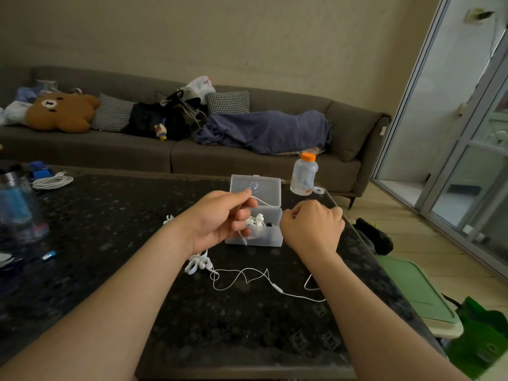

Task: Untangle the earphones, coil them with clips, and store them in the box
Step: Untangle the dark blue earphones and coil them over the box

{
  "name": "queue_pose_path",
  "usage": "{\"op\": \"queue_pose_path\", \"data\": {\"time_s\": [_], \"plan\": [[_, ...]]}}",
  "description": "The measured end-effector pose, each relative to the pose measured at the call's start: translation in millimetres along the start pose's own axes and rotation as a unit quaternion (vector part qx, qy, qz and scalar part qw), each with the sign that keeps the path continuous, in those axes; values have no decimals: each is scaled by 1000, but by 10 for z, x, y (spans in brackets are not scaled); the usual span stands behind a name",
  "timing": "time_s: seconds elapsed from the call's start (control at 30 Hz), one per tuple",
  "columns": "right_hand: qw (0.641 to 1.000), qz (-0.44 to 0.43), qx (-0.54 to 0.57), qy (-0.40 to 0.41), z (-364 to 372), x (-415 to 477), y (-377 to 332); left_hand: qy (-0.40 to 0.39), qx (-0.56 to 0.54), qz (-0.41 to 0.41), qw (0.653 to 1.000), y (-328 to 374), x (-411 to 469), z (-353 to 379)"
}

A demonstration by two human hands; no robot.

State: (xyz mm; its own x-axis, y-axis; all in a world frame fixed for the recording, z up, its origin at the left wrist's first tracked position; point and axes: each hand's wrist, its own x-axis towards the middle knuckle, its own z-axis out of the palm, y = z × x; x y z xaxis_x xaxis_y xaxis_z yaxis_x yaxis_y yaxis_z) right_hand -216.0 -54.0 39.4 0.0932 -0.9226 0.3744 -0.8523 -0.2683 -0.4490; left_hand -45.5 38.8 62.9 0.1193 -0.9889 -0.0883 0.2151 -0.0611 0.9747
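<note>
A clear plastic box (270,240) stands open on the dark table, its lid (257,191) tilted up behind it, with white earphones (258,220) lying inside. My left hand (220,220) pinches a white earphone cable in front of the box. To the right of the box, my right hand (313,228) is curled round the same cable. The loose cable (247,279) trails over the table below both hands. White clips (196,264) lie under my left wrist, and another clip (168,219) shows to its left.
A bottle with an orange cap (303,174) stands behind the box near the table's far edge. A coiled white cable (52,182) and a blue bottle (16,204) sit at the left. A sofa (247,163) runs behind; the table's right edge (384,273) drops to a green bin.
</note>
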Motion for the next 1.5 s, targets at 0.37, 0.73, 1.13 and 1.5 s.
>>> {"op": "queue_pose_path", "data": {"time_s": [0.37,0.73,1.13,1.5], "plan": [[945,-178,21,-273,103,-162,-174,125,62,58,989,-44,39,43],[905,-93,375,-179,-122,-105,-189,61,308,24,949,-116,-5,4],[932,-120,185,-287,2,-106,-85,57,61,53,995,0,-35,113],[845,-47,420,-328,-215,-219,-310,93,348,98,928,-147,26,-24]]}}
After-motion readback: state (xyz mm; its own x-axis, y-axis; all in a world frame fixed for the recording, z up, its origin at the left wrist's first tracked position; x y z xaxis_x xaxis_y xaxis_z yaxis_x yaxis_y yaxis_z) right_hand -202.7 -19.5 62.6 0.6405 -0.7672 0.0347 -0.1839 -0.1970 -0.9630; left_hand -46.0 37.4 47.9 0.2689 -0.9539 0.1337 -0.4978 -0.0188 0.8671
